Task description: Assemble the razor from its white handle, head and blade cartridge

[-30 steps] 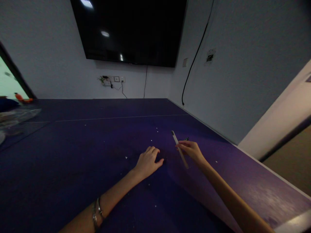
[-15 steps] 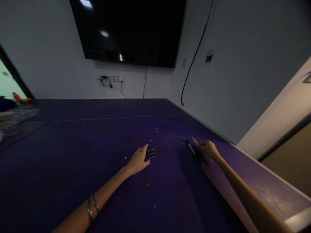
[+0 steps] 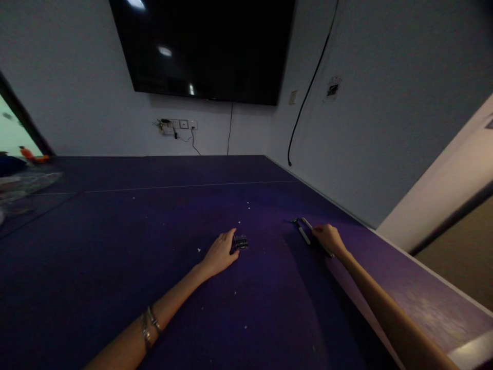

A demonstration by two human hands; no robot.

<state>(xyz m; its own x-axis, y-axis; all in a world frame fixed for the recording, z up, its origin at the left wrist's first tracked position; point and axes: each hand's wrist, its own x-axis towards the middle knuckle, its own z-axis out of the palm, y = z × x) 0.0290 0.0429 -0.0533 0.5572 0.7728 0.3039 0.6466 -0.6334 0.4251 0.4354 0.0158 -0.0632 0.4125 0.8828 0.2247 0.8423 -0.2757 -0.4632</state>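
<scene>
My left hand (image 3: 221, 253) rests on the purple tabletop (image 3: 162, 288). Its thumb and forefinger span the left end of a small clear-and-black case (image 3: 241, 242), seemingly pinching its near and far edges. On the right, my right hand (image 3: 328, 239) pinches a slim pale stick-like tool (image 3: 307, 223), its far end sticking out past the fingertips and its kind too small to tell. Just left of it lies a razor-like tool (image 3: 303, 235) with a dark green-tinged head and grey handle.
Small white scraps (image 3: 199, 250) dot the tabletop. Crumpled clear plastic (image 3: 34, 181) and an orange object (image 3: 33, 155) lie far left. A black cable (image 3: 308, 92) hangs down the right wall. Behind the table are a television (image 3: 208, 51) and wall sockets (image 3: 184, 124).
My right hand has shifted slightly left with the pale tool, bringing it nearer the razor-like tool. My left hand and the case stay about where they were.
</scene>
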